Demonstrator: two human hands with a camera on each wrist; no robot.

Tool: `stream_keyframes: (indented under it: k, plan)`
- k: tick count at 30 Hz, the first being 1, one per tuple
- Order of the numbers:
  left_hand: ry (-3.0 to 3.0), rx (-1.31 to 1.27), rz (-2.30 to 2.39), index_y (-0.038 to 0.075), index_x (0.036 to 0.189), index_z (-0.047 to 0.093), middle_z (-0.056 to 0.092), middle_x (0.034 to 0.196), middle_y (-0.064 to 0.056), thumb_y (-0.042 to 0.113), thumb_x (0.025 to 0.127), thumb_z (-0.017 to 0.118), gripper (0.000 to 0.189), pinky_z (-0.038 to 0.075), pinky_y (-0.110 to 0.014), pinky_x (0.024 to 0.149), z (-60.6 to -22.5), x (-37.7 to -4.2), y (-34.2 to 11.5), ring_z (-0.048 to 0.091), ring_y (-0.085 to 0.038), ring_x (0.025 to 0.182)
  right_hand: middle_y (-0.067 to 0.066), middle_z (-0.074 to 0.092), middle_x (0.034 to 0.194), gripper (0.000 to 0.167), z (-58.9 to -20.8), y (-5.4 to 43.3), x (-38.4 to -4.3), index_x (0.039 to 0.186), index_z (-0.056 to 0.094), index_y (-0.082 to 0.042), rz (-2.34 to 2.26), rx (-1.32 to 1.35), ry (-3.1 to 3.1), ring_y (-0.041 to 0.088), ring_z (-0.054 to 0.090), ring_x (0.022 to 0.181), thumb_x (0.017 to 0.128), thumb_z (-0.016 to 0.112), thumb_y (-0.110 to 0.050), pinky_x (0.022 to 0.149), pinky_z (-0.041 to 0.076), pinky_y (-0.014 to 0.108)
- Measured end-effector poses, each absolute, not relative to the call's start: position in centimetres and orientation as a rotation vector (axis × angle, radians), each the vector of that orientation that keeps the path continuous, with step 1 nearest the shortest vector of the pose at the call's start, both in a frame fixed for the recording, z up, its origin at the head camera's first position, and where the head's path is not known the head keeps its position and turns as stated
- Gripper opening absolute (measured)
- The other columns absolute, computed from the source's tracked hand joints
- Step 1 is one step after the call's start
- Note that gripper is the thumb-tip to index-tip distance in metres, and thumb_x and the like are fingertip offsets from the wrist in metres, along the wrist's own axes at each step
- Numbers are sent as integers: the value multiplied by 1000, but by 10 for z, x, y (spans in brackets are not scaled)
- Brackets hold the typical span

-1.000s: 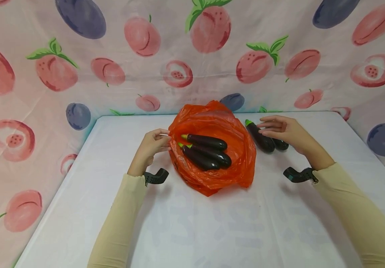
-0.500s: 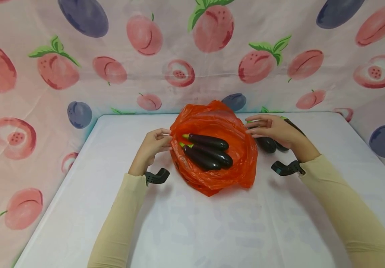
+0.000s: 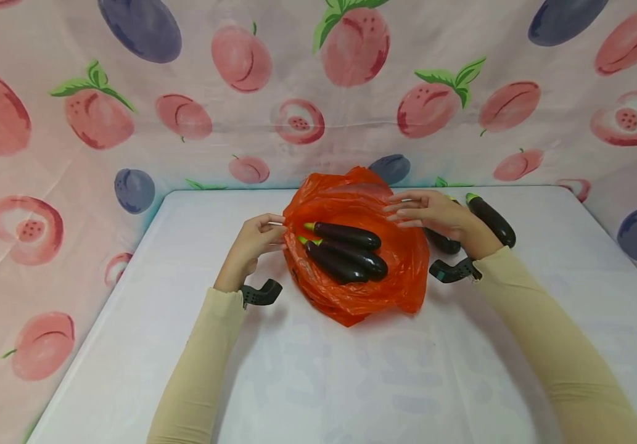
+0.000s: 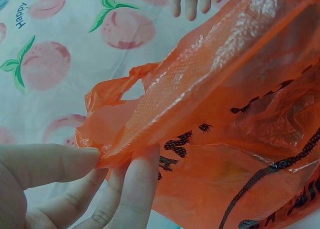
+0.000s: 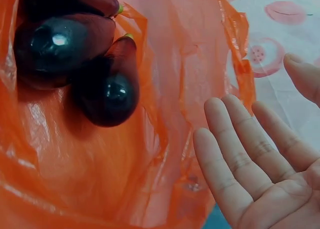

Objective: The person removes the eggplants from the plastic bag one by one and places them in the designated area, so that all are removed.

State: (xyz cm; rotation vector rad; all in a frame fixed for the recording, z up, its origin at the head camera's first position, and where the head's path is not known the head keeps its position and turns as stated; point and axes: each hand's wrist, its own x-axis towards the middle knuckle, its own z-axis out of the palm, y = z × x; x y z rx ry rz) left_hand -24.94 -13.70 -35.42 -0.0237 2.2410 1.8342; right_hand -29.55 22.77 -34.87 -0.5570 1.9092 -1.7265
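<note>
An orange-red plastic bag (image 3: 401,277) stands with its mouth spread, in the middle of the table. Three dark purple eggplants (image 3: 347,235) lie inside it, stems to the left in the head view. My left hand (image 3: 253,240) pinches the bag's left rim between thumb and fingers, as the left wrist view shows. My right hand (image 3: 435,213) hovers over the bag's right rim, fingers extended and holding nothing. Behind it on the table lies another eggplant (image 3: 491,220), and beside that one more eggplant (image 3: 443,242), partly hidden by the hand.
The table (image 3: 340,382) has a white cover. Behind it hangs a fruit-print cloth (image 3: 351,111). Each wrist carries a black camera mount (image 3: 263,292). Black printing (image 4: 178,145) marks the bag's outside.
My right hand has moved left, from above the loose eggplants to over the bag's right rim, uncovering the rightmost eggplant. My left hand keeps its pinch on the bag.
</note>
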Motion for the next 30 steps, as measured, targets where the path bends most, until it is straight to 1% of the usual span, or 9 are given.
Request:
stream_keyframes:
  k: [3,6,11,15,17,21,24,26,30]
  plan:
    - [2237,-21,1842,-3,126,52,61,111,-17,14,95,54,36,58,-27,77,-354,-249,-137,64,-6,71,-4,64,120,41,-352,221,-299,135,44,0,-1712,-556,1901,10,64,107,95,52,-6,93,53,29]
    - [2229,-25,1854,-3,125,52,61,111,-17,13,95,54,34,59,-24,74,-353,-248,-137,64,-6,71,-2,64,120,39,-356,215,-303,133,47,-2,-1679,-546,1930,10,64,107,95,53,-8,96,52,32]
    - [2223,-32,1866,-3,124,52,61,111,-19,11,94,54,33,59,-24,72,-354,-249,-137,63,-6,71,7,62,125,46,-364,203,-309,134,44,2,-1609,-485,2014,11,64,107,93,58,-13,102,47,40]
    - [2231,-27,1863,-3,124,52,60,113,-19,11,94,54,33,59,-25,73,-354,-249,-137,63,-6,71,13,59,128,54,-367,194,-313,137,37,7,-1602,-435,2004,13,64,107,92,59,-15,103,44,43]
    - [2237,-17,1853,-4,124,52,60,112,-19,12,94,54,34,59,-26,76,-354,-249,-137,63,-6,72,12,60,127,56,-369,191,-314,138,35,9,-1600,-428,1998,13,64,106,93,59,-14,103,44,42]
    - [2245,-7,1843,-3,124,53,60,111,-19,12,94,54,34,57,-35,83,-353,-249,-137,63,-7,73,14,61,126,55,-372,187,-316,138,35,9,-1587,-420,2015,11,64,106,93,58,-13,103,43,44]
    - [2245,-12,1844,-3,124,53,60,112,-20,12,94,54,33,56,-38,86,-353,-248,-137,63,-7,73,16,60,127,53,-376,184,-318,137,37,9,-1580,-409,2036,13,64,107,93,58,-12,104,41,48]
    - [2243,-16,1844,-3,124,53,60,113,-20,12,94,54,33,57,-36,84,-354,-249,-137,63,-7,73,16,60,126,52,-378,182,-320,137,38,8,-1578,-404,2045,13,64,107,92,58,-11,105,40,49]
    - [2234,-24,1856,-3,123,53,60,112,-19,11,94,53,32,59,-30,78,-355,-250,-137,63,-7,73,10,65,119,52,-381,180,-323,136,39,9,-1580,-393,2052,11,65,102,92,58,-9,105,40,48]
